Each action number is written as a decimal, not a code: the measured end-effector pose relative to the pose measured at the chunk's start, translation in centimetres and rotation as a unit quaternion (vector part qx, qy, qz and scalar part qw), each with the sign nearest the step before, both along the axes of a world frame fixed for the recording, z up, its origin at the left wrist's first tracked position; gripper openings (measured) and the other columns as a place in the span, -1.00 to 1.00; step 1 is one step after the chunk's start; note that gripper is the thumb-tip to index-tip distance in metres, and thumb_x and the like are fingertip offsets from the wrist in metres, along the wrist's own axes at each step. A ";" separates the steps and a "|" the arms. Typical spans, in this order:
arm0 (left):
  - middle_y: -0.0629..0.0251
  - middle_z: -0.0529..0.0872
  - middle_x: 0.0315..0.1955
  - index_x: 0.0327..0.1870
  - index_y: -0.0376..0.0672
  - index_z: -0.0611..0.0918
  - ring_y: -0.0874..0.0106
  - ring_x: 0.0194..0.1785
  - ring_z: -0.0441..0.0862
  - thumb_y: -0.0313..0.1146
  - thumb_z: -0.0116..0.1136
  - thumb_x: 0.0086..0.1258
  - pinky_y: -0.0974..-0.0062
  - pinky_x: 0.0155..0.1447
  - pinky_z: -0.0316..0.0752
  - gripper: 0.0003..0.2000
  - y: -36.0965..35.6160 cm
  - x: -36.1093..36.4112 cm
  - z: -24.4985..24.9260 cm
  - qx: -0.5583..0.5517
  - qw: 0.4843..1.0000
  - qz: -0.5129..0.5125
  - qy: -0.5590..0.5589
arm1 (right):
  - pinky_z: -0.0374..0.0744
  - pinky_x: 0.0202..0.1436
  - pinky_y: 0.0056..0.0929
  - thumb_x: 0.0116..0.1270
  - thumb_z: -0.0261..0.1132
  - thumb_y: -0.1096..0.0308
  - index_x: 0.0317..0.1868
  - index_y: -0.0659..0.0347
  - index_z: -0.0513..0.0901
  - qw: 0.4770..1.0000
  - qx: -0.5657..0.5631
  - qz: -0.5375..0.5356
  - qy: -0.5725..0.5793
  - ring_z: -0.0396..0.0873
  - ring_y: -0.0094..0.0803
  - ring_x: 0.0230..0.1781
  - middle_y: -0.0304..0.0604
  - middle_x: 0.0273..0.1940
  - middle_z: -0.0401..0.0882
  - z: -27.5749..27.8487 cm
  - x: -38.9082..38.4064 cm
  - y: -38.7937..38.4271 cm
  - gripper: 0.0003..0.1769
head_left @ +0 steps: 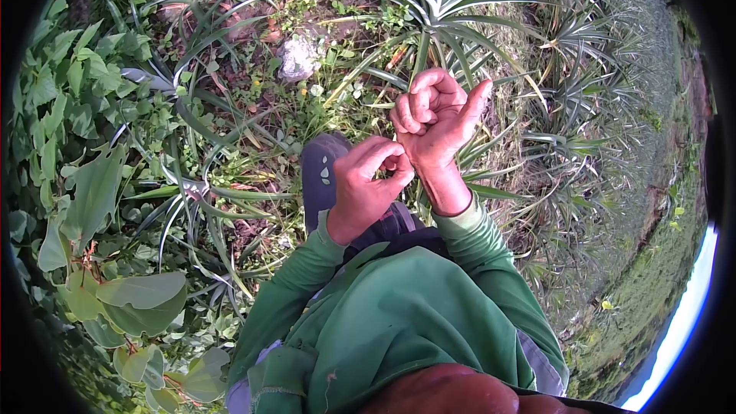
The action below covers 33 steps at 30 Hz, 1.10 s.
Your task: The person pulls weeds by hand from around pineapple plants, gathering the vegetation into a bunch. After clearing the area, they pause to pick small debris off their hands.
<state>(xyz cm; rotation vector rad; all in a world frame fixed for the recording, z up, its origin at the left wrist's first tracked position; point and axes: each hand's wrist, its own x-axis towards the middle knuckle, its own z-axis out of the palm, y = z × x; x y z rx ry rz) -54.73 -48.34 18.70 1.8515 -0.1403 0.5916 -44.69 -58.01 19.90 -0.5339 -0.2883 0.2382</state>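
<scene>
My left hand (366,186) is closed in a pinch, thumb and forefinger tips together at the heel of my other hand. Whatever may be between those fingertips is too small to make out. My right hand (438,119) is turned palm up, its fingers loosely curled and its thumb stretched out to the side, with nothing seen in it. Just beyond it grows a spiky pineapple-like plant (435,15). Green sleeves (475,234) cover both arms down to the wrists.
A dark shoe (320,172) stands among weeds at my feet. A pale rock (297,59) lies ahead of it. Broad-leaved plants (142,291) crowd the left side. Rows of spiky plants (571,92) run along the right.
</scene>
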 end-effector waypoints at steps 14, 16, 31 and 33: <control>0.32 0.71 -0.43 -0.28 -0.34 0.72 0.61 -0.44 0.55 -0.66 0.40 0.12 0.59 -0.33 0.48 -0.85 -0.3 0.2 -0.7 -0.030 0.999 0.008 -0.019 | -0.05 -0.68 -0.52 0.54 -0.28 -0.53 -0.23 0.32 0.62 1.000 0.021 -0.013 0.009 -0.04 -0.63 -0.76 -0.46 -0.73 0.02 0.0 0.5 -0.3 -0.02; 0.32 0.71 -0.43 -0.28 -0.34 0.72 0.60 -0.43 0.56 -0.67 0.40 0.12 0.59 -0.33 0.49 -0.85 -0.3 0.2 -0.8 -0.032 0.999 0.007 -0.017 | -0.05 -0.68 -0.53 0.54 -0.28 -0.53 -0.24 0.32 0.61 1.000 0.022 -0.012 0.013 -0.04 -0.63 -0.76 -0.46 -0.73 0.02 0.0 0.5 -0.3 -0.02; 0.30 0.72 -0.41 -0.24 -0.33 0.73 0.58 -0.41 0.60 -0.65 0.43 0.15 0.56 -0.29 0.55 -0.83 -0.2 0.0 -0.8 -0.040 0.999 0.012 -0.012 | -0.06 -0.67 -0.54 0.52 -0.23 -0.55 -0.26 0.29 0.62 0.999 0.025 -0.015 0.039 -0.06 -0.62 -0.76 -0.48 -0.73 -0.03 0.6 0.5 -0.3 -0.03; 0.30 0.72 -0.42 -0.24 -0.33 0.73 0.58 -0.41 0.60 -0.64 0.43 0.16 0.56 -0.29 0.55 -0.84 -0.2 0.0 -0.8 -0.037 0.999 0.015 -0.013 | -0.08 -0.68 -0.54 0.55 -0.26 -0.52 -0.24 0.31 0.63 0.999 0.032 -0.014 0.032 -0.08 -0.62 -0.76 -0.47 -0.74 -0.02 0.6 0.5 -0.2 -0.04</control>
